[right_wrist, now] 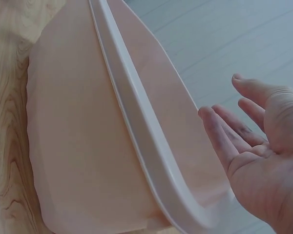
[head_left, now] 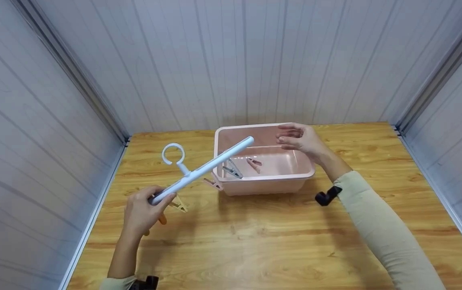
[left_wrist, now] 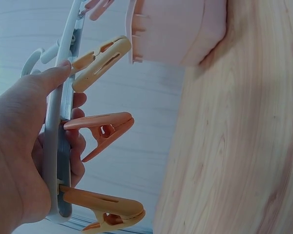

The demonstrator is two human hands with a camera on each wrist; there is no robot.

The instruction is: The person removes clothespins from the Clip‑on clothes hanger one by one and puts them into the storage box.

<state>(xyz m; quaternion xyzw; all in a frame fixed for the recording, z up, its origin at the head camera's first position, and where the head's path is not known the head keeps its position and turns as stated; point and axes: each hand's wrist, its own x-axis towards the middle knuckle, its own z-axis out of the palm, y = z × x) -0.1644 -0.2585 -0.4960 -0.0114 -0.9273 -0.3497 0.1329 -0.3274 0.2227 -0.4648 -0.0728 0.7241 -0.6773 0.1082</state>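
Your left hand (head_left: 142, 213) grips the hanger bar (head_left: 204, 169) near the counter's left edge; your right hand (head_left: 301, 141), fingers loosely spread, hovers over the pink tub (head_left: 263, 183). Next, likely pick a clip (head_left: 254, 163) inside.

the head view is evenly and softly lit from above, bright without harsh glare. a faint sheen lies on the wooden table (head_left: 279, 241), and soft shadows fall under the pink tub (head_left: 263, 189) and beside the left hand (head_left: 142, 213). straight wall lines bow outward near the edges, a wide-lens distortion. both wrist views are paler and washed out; the clips (left_wrist: 102, 131) are fairly sharp, while the right hand (right_wrist: 263, 161) close to the lens looks soft and slightly blurred.
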